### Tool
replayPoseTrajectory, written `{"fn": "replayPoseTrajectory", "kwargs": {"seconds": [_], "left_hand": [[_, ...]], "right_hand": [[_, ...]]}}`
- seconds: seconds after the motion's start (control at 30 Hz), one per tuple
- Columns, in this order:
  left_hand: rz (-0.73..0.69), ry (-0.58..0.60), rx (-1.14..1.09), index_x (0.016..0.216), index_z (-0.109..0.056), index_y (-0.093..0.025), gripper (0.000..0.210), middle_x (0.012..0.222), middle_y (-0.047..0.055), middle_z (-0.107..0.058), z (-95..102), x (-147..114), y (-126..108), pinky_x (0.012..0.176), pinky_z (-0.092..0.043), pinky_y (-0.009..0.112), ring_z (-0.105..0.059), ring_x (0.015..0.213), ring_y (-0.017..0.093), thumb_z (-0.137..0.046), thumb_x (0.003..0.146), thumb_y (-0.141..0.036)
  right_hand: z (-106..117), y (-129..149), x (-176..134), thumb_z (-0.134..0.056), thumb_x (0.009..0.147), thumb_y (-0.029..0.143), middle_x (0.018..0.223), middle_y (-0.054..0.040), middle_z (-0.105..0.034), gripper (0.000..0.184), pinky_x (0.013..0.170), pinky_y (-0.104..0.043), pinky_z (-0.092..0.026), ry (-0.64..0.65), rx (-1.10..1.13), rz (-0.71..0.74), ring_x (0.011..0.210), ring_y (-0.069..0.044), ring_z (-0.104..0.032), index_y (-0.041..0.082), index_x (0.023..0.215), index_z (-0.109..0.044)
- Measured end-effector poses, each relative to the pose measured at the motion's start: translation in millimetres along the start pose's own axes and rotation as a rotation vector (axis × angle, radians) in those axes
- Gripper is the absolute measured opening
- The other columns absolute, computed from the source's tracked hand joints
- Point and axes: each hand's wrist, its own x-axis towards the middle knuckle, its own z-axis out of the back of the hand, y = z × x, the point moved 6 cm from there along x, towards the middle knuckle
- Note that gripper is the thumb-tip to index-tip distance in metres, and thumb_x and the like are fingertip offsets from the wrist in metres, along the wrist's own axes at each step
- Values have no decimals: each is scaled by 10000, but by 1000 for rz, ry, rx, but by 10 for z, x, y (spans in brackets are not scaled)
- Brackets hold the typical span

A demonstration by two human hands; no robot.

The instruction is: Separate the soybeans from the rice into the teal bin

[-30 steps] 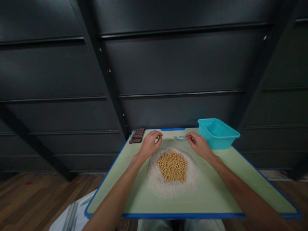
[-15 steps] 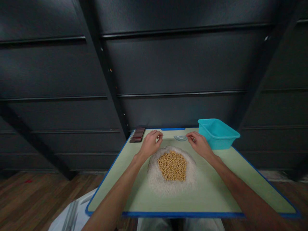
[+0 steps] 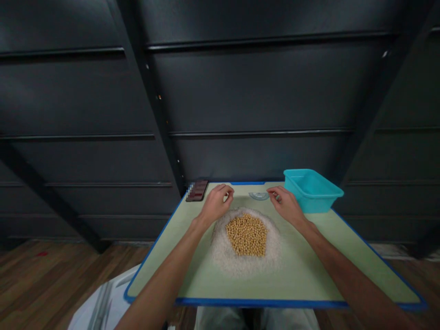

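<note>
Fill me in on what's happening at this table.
A person sits at a green table with both hands at the far edge of a white rice mound topped by a pentagon of soybeans. The left hand and right hand are loosely curled. A clear protractor lies between them; a teal tub stands to the right.

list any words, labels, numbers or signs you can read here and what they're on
None can be read.
The dark flat thing at the table's far left corner: its end is pixelated, nothing legible.
The clear protractor between the hands: any marks too small to read.
The teal bin: no visible label.
</note>
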Motion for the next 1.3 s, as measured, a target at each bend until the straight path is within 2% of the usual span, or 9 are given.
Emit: {"fn": "replayPoseTrajectory", "kwargs": {"seconds": [0.23, 0.5, 0.57, 0.67, 0.77, 0.87, 1.03, 1.2, 1.3], "left_hand": [[-9, 3, 6, 891, -635, -219, 140, 894, 57, -709, -11, -8, -3, 813, -516, 367, -650, 866, 224, -544, 897, -112], [-11, 4, 14, 890, -630, -219, 132, 893, 56, -700, -21, -6, 9, 814, -509, 367, -646, 864, 224, -539, 904, -124], [-11, 5, 13, 885, -627, -228, 135, 892, 50, -696, -19, -2, 4, 811, -510, 368, -645, 860, 222, -540, 904, -127], [-10, 5, 12, 884, -627, -229, 134, 894, 49, -695, -9, -1, -5, 810, -511, 367, -649, 859, 221, -542, 902, -126], [-5, -2, 10, 884, -630, -219, 129, 890, 54, -695, 11, 2, -14, 805, -503, 365, -649, 853, 223, -544, 901, -124], [-4, -17, 5, 891, -636, -210, 130, 888, 57, -697, 38, 14, -26, 802, -496, 360, -648, 849, 222, -540, 907, -124], [-13, -49, 5, 898, -638, -204, 134, 887, 59, -691, 92, 29, -52, 810, -489, 360, -643, 851, 222, -531, 913, -124], [-22, -65, -6, 890, -641, -202, 144, 869, 60, -692, 102, 21, -64, 807, -491, 365, -648, 850, 228, -535, 896, -106], [-17, -98, -26, 863, -648, -198, 149, 855, 65, -693, 141, 70, -57, 820, -487, 390, -643, 851, 241, -540, 879, -97]], "right_hand": [[141, 110, 22, -481, 954, 216, 1050, -93, -705, 206, 745, -356, -541, -96, -42, 22, 838, -221, -663, 203, 1038, -669], [276, 267, 55, -489, 950, 215, 954, -81, -680, 218, 723, -338, -512, -147, -82, 42, 765, -209, -634, 195, 1055, -679], [304, 285, 62, -490, 946, 203, 958, -84, -686, 217, 762, -349, -507, -153, -112, 51, 801, -220, -632, 195, 1049, -681], [384, 293, 61, -493, 944, 196, 1011, -108, -710, 230, 892, -421, -458, -190, -271, 51, 969, -280, -607, 188, 1065, -688], [496, 207, 42, -559, 923, 256, 1111, -151, -711, 249, 944, -532, -375, -232, -480, -62, 1099, -367, -535, 181, 1120, -693], [576, 68, 11, -644, 871, 315, 1116, -194, -697, 351, 938, -609, -323, -229, -588, -202, 1110, -412, -507, 168, 1189, -671], [663, -74, -33, -698, 824, 288, 1208, -272, -622, 583, 866, -600, -380, -223, -641, -351, 1085, -435, -545, 135, 1367, -551], [720, -115, -58, -599, 868, 164, 1027, -255, -693, 290, 841, -593, -407, -107, -729, -394, 1014, -434, -613, 114, 1135, -701], [796, -103, -56, -567, 865, 94, 978, -238, -714, 260, 833, -541, -427, -81, -743, -397, 968, -396, -655, 129, 1054, -741]]}}
